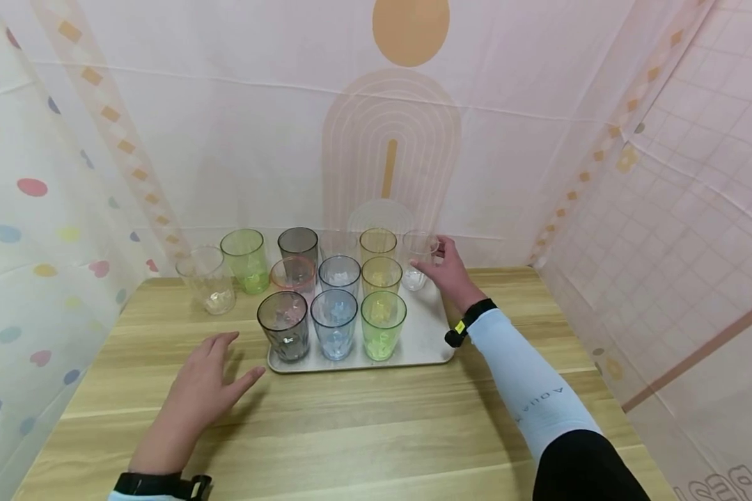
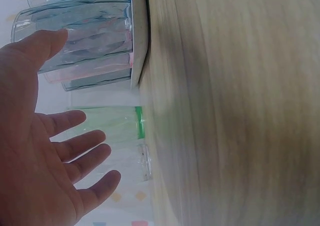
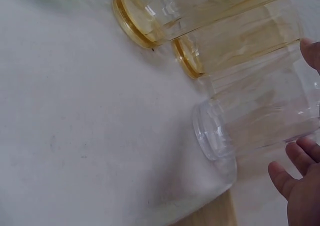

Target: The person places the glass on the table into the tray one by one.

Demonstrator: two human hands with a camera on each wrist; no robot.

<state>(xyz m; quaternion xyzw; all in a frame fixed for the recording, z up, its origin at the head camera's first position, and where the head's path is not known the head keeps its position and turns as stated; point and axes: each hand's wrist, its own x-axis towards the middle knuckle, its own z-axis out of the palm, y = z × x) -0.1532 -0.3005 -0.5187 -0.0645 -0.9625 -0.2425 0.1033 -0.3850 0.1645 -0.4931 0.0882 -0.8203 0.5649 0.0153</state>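
At the tray's back right corner, my right hand (image 1: 452, 276) holds a clear glass (image 1: 414, 278) near its rim, thumb on one side and fingers on the other. In the right wrist view the base of this clear glass (image 3: 212, 131) is by the tray's rounded corner. My left hand (image 1: 202, 386) hovers over the table, its fingers spread and holding nothing. It is nearest to the dark grey glass (image 1: 284, 330) at the tray's front left, apart from it. The white tray (image 1: 423, 334) bears several upright tinted glasses in rows, among them a blue glass (image 1: 335, 327) and a green glass (image 1: 384, 328).
Off the tray to the left, a green glass (image 1: 247, 264) and a clear glass (image 1: 216, 296) stand on the wooden table (image 1: 376, 431). Two yellow glasses (image 3: 187, 10) are close beside the held glass. Printed cloth (image 1: 257, 139) hangs behind and at both sides.
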